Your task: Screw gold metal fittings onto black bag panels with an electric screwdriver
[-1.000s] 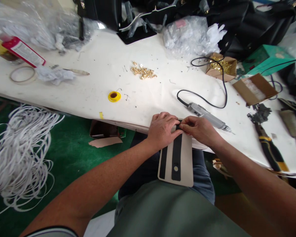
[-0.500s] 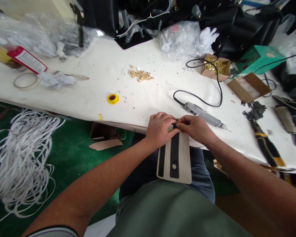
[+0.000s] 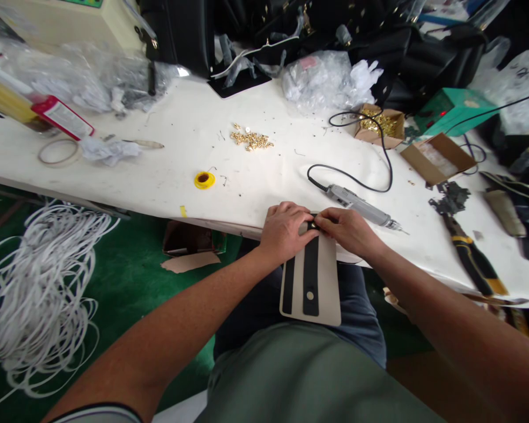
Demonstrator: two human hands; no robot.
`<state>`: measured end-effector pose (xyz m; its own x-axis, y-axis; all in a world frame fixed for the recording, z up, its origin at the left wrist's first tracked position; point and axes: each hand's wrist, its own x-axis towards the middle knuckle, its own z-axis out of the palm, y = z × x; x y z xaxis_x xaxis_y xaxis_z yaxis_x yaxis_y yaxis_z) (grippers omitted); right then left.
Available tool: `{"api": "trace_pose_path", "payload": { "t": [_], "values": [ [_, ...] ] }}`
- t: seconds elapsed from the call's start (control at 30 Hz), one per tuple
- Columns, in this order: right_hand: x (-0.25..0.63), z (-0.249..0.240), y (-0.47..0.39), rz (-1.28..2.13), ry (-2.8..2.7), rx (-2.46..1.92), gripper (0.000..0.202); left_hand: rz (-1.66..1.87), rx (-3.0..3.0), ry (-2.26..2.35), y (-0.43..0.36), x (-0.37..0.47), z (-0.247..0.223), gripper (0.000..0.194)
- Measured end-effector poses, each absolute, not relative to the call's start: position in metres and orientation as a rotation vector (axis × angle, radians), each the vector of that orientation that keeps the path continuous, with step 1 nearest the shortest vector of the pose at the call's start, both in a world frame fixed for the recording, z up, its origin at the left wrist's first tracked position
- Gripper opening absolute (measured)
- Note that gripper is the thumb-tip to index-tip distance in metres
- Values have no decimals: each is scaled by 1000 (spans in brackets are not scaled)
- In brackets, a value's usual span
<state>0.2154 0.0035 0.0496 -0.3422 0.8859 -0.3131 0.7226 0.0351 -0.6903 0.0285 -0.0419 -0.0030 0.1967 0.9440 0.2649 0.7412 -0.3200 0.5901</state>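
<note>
A beige panel (image 3: 329,282) with black straps lies across the table's front edge and over my lap. The longer strap (image 3: 311,264) bears a pale round stud near its lower end. My left hand (image 3: 286,230) rests on the panel's upper left, fingers curled round its top, thumb near the strap. My right hand (image 3: 341,226) pinches a small metal fastener (image 3: 314,225) at the strap's upper end. Just beyond my right hand lies a grey rotary tool (image 3: 359,205) with a black cord.
Gold fasteners (image 3: 251,140) lie in a pile on the white table (image 3: 158,182), near a yellow roll (image 3: 204,180). Pliers (image 3: 476,258) and small boxes are at the right. Plastic-wrapped items and black bags line the back. White cord (image 3: 44,294) heaps on the floor, left.
The camera view has shifted slightly. The small metal fastener between my fingers now shows more clearly. Both hands stay in nearly the same place on the panel.
</note>
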Motion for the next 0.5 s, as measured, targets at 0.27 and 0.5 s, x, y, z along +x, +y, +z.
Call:
{"api": "trace_pose_path", "payload": {
  "t": [0.27,0.5],
  "values": [
    [252,48,6,627,-2018,-1663,29,848,2141,1605,-42,29,-4,25],
    [291,25,32,56,-2342,-1847,48,862,2141,1603,-42,30,-5,25]
  ]
}}
